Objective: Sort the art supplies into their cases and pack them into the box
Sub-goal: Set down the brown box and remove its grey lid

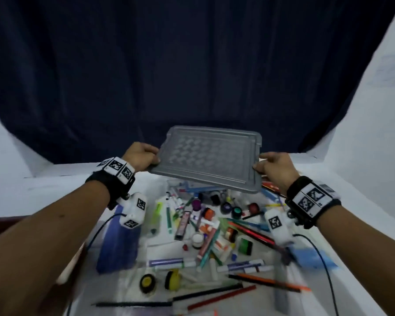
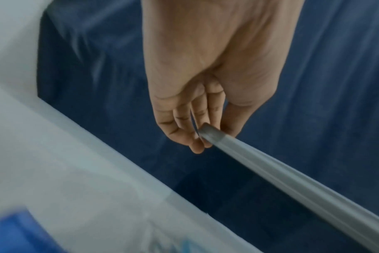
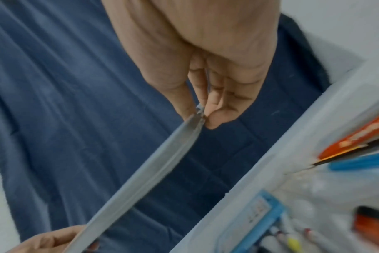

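A grey plastic lid (image 1: 206,157) hangs flat in the air above the far end of a clear box. My left hand (image 1: 144,157) grips its left edge, and my right hand (image 1: 270,166) pinches its right edge. In the left wrist view the lid (image 2: 292,181) shows edge-on between the thumb and fingers (image 2: 196,137). In the right wrist view the lid (image 3: 141,178) is pinched at its corner by the fingertips (image 3: 212,119). Below, the box is full of loose markers (image 1: 244,266), pencils (image 1: 267,281), small paint pots (image 1: 237,212) and tape rolls (image 1: 148,283).
A blue case (image 1: 118,242) lies at the box's left side, another light blue case (image 1: 315,257) at the right. White cloth (image 1: 351,169) covers the table; a dark blue curtain (image 1: 192,65) hangs behind. Cables run from both wrist cameras.
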